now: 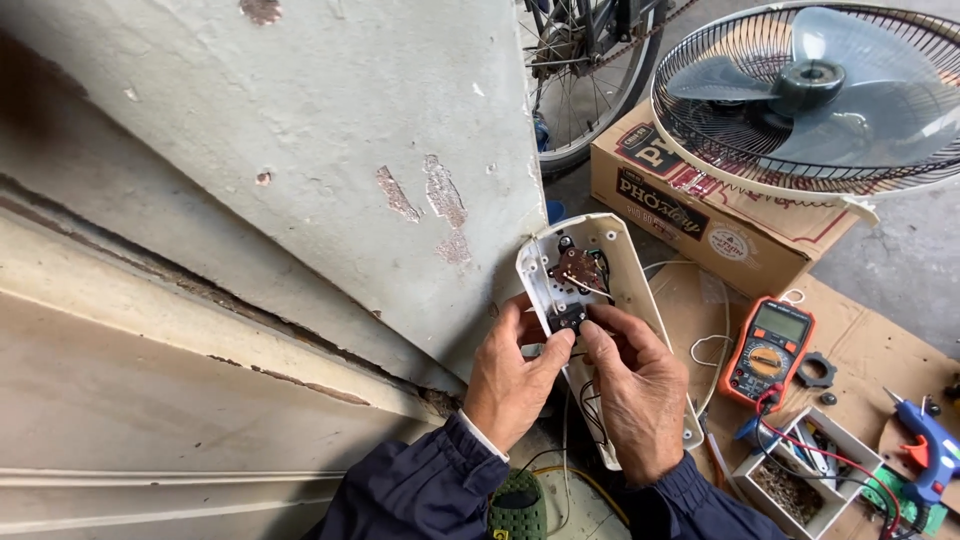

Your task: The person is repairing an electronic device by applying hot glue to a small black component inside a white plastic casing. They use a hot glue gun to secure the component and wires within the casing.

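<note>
A white plastic fan housing lies open in front of me, showing a brown circuit board and black wires inside. Both hands meet over its middle. My left hand and my right hand pinch a small black switch part between thumbs and fingertips, just below the board. The lower half of the housing is hidden behind my right hand. Dark blue sleeves cover both wrists.
An orange multimeter with red leads lies right of the housing on cardboard. A white box of small parts and a blue glue gun sit at lower right. A fan head rests on a cardboard box. A wall stands left.
</note>
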